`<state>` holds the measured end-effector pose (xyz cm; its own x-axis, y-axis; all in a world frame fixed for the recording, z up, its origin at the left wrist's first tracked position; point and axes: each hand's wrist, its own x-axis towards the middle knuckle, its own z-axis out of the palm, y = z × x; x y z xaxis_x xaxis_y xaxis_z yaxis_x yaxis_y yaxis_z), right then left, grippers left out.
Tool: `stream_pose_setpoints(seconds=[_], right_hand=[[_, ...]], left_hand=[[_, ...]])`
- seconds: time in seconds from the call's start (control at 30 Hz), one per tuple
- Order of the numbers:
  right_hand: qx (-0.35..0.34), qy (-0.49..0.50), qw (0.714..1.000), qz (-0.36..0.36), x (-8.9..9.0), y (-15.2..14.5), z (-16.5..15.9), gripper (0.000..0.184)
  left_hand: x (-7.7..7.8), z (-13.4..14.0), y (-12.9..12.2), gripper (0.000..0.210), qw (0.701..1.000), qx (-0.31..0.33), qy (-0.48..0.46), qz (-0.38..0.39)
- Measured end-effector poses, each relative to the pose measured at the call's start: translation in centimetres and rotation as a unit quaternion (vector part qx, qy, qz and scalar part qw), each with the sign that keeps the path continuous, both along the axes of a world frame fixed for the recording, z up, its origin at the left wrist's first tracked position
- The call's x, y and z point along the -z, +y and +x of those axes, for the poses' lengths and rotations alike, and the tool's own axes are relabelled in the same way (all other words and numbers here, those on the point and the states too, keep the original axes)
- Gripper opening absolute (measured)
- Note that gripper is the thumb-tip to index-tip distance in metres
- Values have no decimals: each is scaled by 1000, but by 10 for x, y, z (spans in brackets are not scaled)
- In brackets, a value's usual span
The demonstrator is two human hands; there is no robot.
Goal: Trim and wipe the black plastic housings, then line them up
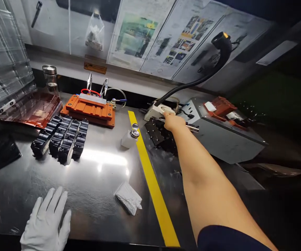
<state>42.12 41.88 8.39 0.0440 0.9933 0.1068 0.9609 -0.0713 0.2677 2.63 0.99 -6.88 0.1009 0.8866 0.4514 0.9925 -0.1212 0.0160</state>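
My left hand (pixel 45 223), in a white glove, lies flat at the table's front edge with its fingers spread and holds nothing. My bare right hand (pixel 175 122) reaches to the back, its index finger stretched out onto a small white box (pixel 158 111) from which a black flexible hose rises. The other fingers are mostly hidden beneath the hand. A metal bar (pixel 192 128) shows on both sides of that hand; I cannot tell whether they touch. Just below is a black part with holes (pixel 154 132), partly covered by my arm.
Several black segmented parts (pixel 66 139) stand in rows before an orange fixture (pixel 90 108). A pump bottle (pixel 129 138) and a folded white cloth (pixel 129 198) lie left of the yellow tape (pixel 150 181). A grey metal box (pixel 224 136) stands right; a phone (pixel 2 150) lies left.
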Motion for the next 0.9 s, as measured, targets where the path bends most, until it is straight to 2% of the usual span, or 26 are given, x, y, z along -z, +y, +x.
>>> stream_pose_setpoints(seconds=[0.07, 0.13, 0.2, 0.27, 0.33, 0.4, 0.43, 0.47, 0.5, 0.53, 0.57, 0.63, 0.67, 0.7, 0.73, 0.77, 0.8, 0.83, 0.87, 0.9], right_hand=[[20, -10, 1000, 3, -3, -13, 2, 40], [32, -17, 999, 17, -10, -37, 7, 34], [48, -21, 998, 47, -19, -72, 14, 35], [60, -11, 992, 108, -30, -114, 22, 44], [27, 53, 976, 211, -39, -160, 27, 48], [-53, 194, 934, 294, -45, -207, 25, 48], [-87, 285, 903, 309, -47, -230, 21, 47], [-117, 379, 870, 292, -47, -251, 14, 47], [-143, 471, 834, 249, -47, -272, 5, 48], [-165, 558, 793, 183, -46, -290, -6, 50], [-184, 626, 750, 105, -44, -306, -18, 53], [-221, 698, 679, -49, -36, -330, -44, 60], [-239, 704, 658, -117, -30, -337, -56, 63], [-256, 697, 645, -179, -24, -340, -67, 66], [-269, 682, 639, -233, -17, -341, -76, 68], [-274, 663, 642, -271, -9, -339, -83, 70], [-271, 642, 657, -287, 0, -335, -88, 72], [-258, 621, 687, -275, 9, -330, -91, 73], [-238, 595, 731, -236, 19, -324, -93, 71], [-211, 563, 778, -180, 30, -320, -95, 67]], left_hand=[[-4, 1, 1, 49, 1000, -2, -4, 10], [-8, 3, 2, 47, 1000, -7, -17, 10], [-10, 3, 3, 47, 999, -11, -39, 1], [-11, 3, 4, 46, 997, -18, -77, -9], [-15, 4, 5, 45, 988, -23, -149, -25], [-24, 9, 6, 47, 958, -48, -275, -60], [-31, 14, 6, 49, 928, -51, -361, -79], [-39, 21, 6, 52, 878, -36, -463, -118], [-47, 30, 6, 53, 801, -16, -576, -164], [-56, 40, 4, 54, 691, 16, -688, -221], [-63, 52, 1, 58, 565, 58, -770, -290], [-75, 75, -11, 73, 302, 163, -819, -460], [-78, 85, -20, 80, 199, 210, -809, -511], [-80, 93, -29, 87, 120, 242, -792, -548], [-81, 99, -40, 89, 72, 261, -785, -558], [-82, 101, -50, 87, 50, 271, -795, -540], [-83, 101, -59, 79, 48, 255, -827, -499], [-84, 98, -66, 68, 73, 212, -869, -441], [-86, 94, -70, 53, 119, 140, -892, -412], [-88, 89, -72, 42, 178, 74, -899, -393]])
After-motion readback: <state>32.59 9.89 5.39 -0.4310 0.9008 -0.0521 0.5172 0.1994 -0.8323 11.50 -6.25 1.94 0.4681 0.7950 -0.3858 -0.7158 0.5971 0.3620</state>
